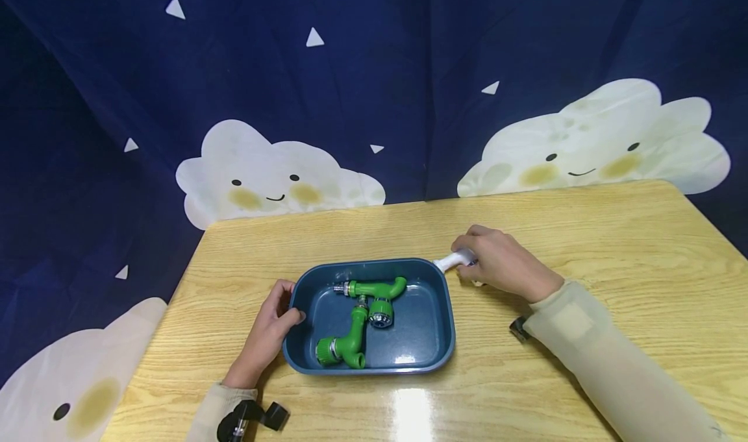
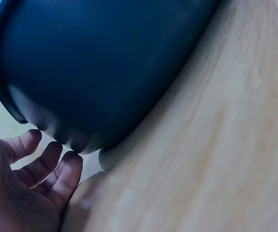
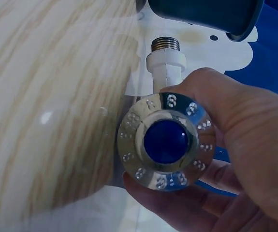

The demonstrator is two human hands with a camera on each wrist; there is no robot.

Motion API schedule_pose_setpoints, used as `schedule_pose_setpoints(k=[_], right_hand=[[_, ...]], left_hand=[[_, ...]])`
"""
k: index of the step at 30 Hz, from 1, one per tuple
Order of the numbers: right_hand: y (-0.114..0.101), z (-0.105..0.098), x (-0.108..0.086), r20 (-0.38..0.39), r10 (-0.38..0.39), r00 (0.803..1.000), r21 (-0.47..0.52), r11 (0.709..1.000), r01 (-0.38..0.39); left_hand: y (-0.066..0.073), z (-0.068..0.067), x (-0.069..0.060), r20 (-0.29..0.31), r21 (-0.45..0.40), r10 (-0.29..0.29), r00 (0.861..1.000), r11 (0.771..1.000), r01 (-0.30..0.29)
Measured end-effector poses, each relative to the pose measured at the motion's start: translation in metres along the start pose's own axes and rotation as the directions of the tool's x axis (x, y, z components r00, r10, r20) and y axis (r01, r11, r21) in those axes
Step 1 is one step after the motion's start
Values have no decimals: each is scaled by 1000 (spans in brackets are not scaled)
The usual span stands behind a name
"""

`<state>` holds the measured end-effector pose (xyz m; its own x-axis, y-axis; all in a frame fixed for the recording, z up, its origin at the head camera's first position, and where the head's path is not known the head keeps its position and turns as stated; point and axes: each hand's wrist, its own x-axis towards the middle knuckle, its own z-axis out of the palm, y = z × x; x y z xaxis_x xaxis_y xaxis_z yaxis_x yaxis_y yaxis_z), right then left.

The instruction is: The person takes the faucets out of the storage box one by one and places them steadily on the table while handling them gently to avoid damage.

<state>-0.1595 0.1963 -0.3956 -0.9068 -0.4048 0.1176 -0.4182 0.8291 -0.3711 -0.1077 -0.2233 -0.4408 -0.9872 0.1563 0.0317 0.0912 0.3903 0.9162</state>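
A dark blue plastic tub (image 1: 422, 328) stands on the table, with two green taps inside: one (image 1: 382, 290) across the upper part, the other (image 1: 350, 339) lower left. My left hand (image 1: 270, 328) grips the tub's left rim, thumb over the inside; in the left wrist view its fingers (image 2: 66, 176) touch the outer wall. Beside the tub's far right corner, my right hand (image 1: 504, 263) holds a white tap (image 1: 454, 259). The right wrist view shows its metal threaded end and round chrome knob (image 3: 165, 140) with a blue centre, fingers curled around the knob.
Light wood-grain table (image 1: 584, 234) surrounds the tub. Behind it hangs a dark blue curtain (image 1: 380, 72) with smiling white clouds and small triangles. Black wrist straps (image 1: 236, 422) with small dark parts are on the sleeves, close to the tabletop.
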Motion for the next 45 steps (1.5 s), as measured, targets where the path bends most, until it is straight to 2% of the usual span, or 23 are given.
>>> schedule_pose_setpoints(k=[18,25,45], right_hand=[[0,2,2,17,20,1000,-6,1000,-20],[2,2,1,1,-16,1000,10,1000,16],[4,4,1,0,-16,1000,8,1000,16]], left_hand=[[0,-1,-1,-10,8,-2,1000,1000,3],[3,0,-2,-6,-17,9,1000,1000,-9],[3,1,-1,4,-11,-6,1000,1000,6]])
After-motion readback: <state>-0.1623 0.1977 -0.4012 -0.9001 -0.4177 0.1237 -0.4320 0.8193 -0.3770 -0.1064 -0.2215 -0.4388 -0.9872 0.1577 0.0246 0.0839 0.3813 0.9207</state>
